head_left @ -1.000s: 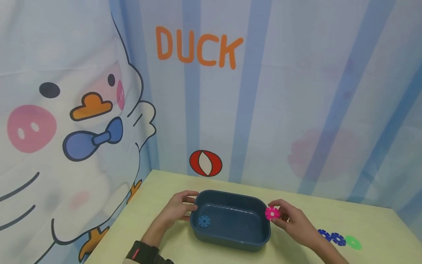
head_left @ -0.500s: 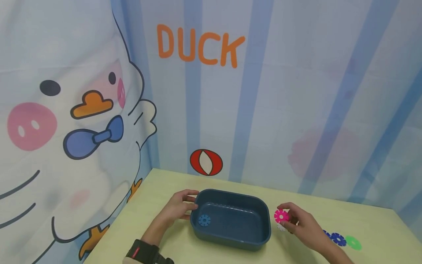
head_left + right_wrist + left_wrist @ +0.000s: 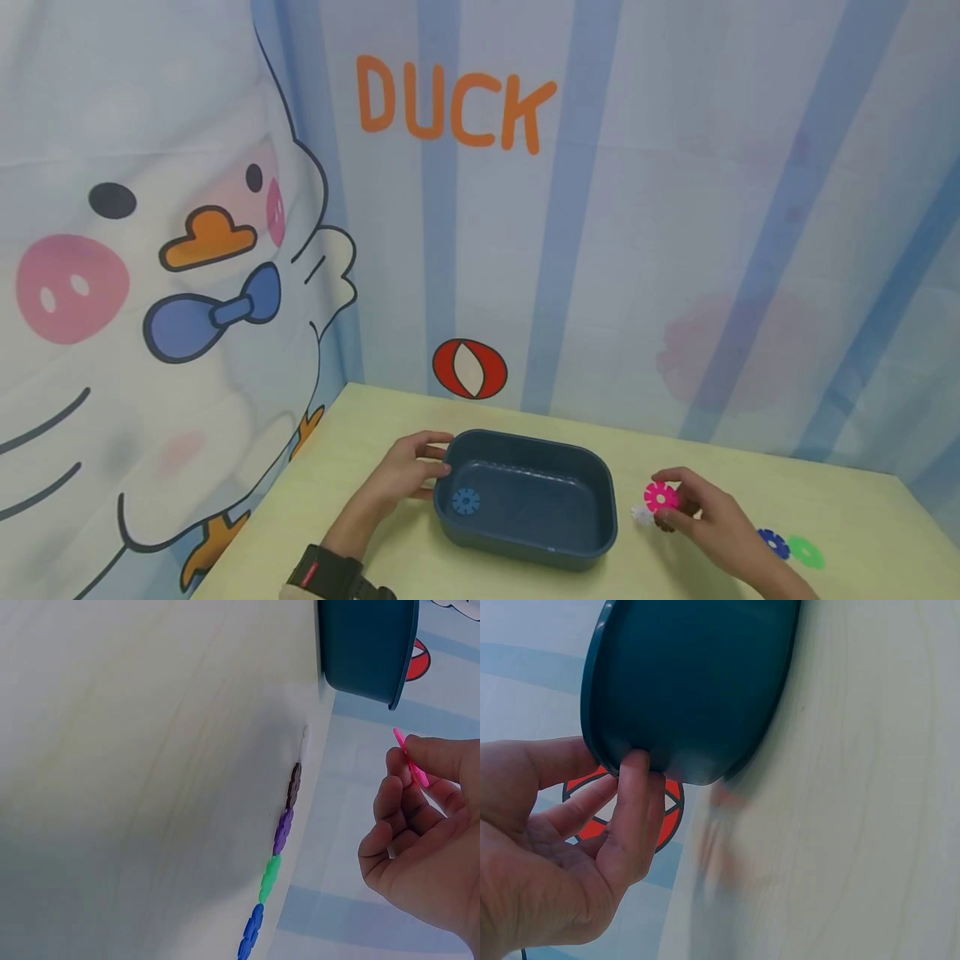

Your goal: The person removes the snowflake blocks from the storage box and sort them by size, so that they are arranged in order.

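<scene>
A dark blue plastic bin (image 3: 525, 554) stands on the table. My left hand (image 3: 405, 475) holds its left end, thumb at the rim and fingertips against the outer wall (image 3: 697, 697). Inside lies one blue notched disc (image 3: 466, 502). To the right of the bin, my right hand (image 3: 708, 517) pinches a pink snowflake disc (image 3: 661, 497) between thumb and fingers, raised above the table. Below that hand lie a white disc (image 3: 641, 514) and a brown disc (image 3: 664, 525), the brown one partly covered in the head view.
Further right are a dark blue disc (image 3: 773, 543) and a green disc (image 3: 807, 552). In the right wrist view, a purple disc (image 3: 283, 831) is part of the row too. The pale yellow table (image 3: 360, 417) meets a striped curtain (image 3: 637, 250) behind.
My right hand has moved right, away from the bin's right rim, with the pink snowflake disc in its fingers. The white and brown discs have come into view. The left hand has stayed put.
</scene>
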A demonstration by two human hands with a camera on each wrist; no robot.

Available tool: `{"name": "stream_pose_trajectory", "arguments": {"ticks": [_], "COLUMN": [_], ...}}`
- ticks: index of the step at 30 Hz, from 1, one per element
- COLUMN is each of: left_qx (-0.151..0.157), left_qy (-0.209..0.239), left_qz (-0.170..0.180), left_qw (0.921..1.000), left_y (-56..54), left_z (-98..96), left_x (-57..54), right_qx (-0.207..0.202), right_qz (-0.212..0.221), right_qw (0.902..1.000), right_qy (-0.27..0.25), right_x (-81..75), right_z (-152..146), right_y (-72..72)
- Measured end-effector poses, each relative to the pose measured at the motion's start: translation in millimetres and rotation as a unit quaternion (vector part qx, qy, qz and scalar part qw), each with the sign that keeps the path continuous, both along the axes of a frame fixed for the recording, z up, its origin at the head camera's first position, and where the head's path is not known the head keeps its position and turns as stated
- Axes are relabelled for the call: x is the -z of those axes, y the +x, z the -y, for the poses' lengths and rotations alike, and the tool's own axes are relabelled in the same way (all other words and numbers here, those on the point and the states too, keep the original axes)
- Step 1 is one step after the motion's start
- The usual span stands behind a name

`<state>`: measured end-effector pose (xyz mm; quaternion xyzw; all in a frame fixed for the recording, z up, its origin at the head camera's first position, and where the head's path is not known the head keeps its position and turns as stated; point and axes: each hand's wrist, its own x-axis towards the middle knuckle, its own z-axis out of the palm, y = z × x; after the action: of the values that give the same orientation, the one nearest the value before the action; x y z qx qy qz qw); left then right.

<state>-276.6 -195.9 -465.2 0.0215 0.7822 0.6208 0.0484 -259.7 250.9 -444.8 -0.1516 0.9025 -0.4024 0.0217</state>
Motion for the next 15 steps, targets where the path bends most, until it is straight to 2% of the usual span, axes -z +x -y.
{"name": "stream_pose_trajectory", "arguments": {"ticks": [15], "left_qx": [-0.007], "left_qy": [-0.009], "left_qz": [0.005], "left_qw": [0.9999], "left_y": [-0.5], "left_z": [-0.8], "left_x": [0.8], "right_qx": [0.003], "right_qz": [-0.011], "right_qw": [0.9997], "right_qy": [0.022], "right_x": [2.9], "right_z": [-17.3], "right_y": [2.5]}}
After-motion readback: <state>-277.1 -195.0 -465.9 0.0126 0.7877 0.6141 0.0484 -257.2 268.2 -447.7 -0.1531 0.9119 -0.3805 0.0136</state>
